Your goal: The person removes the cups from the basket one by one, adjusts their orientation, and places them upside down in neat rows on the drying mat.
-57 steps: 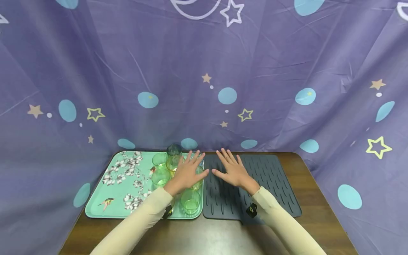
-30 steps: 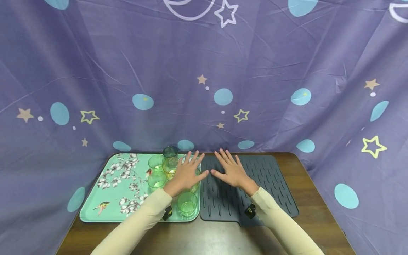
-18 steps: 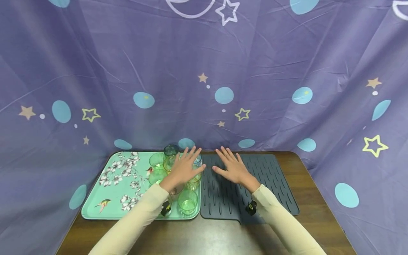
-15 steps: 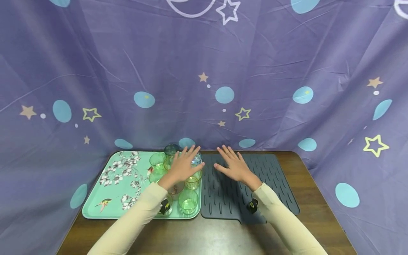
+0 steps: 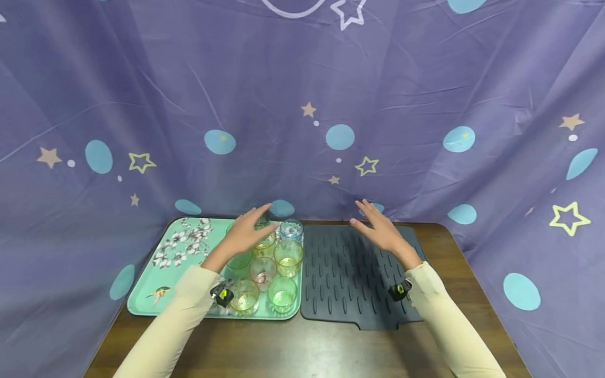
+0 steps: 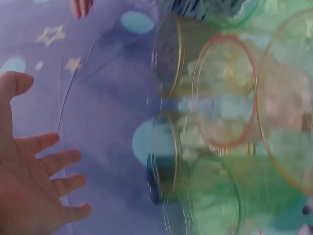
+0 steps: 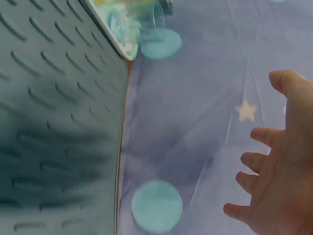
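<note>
Soft, fairly even light fills the head view, with a pale sheen on the table (image 5: 302,346) and darker folds in the curtain (image 5: 283,79), whose side patterns look stretched. Both wrist views are hazy; glasses (image 6: 225,93) blur at left, and dark shadow bands cross the mat (image 7: 54,88) at right.

Purple star-patterned curtain (image 5: 283,79), brown wooden table (image 5: 302,349), soft glare.

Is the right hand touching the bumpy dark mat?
Apart. The right wrist view shows purple curtain between the right hand and the dark mat.
</note>
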### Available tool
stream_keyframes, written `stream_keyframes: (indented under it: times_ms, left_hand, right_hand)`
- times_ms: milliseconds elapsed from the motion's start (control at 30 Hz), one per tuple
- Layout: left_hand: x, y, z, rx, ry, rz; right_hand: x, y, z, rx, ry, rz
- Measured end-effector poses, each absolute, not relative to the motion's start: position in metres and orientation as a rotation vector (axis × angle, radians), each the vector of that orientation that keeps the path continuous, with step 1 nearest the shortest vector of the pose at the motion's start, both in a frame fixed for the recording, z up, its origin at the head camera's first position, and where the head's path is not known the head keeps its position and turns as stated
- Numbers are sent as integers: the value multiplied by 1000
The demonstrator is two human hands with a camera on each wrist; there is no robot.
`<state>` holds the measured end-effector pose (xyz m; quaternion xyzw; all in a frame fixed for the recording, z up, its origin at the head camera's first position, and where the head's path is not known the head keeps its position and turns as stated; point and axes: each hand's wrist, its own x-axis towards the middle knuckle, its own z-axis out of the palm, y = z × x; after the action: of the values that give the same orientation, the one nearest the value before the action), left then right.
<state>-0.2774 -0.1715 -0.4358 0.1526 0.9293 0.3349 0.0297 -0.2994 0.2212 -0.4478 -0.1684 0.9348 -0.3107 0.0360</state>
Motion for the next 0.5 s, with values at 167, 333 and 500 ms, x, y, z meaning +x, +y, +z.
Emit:
stream_keyframes:
  times_ms: [167, 333, 500]
  left_hand:
    - [-275, -201, -431, 383, 2755, 1222]
    - [-270, -232, -434, 372, 2650, 1402]
    - [-266, -262, -444, 393, 2566, 1526]
  right_hand:
    - [-300, 256, -442, -407, 2893, -1026]
    - [-297, 294, -443, -273, 2944, -1034]
    - [-288, 328, -450, -165, 2934, -1099]
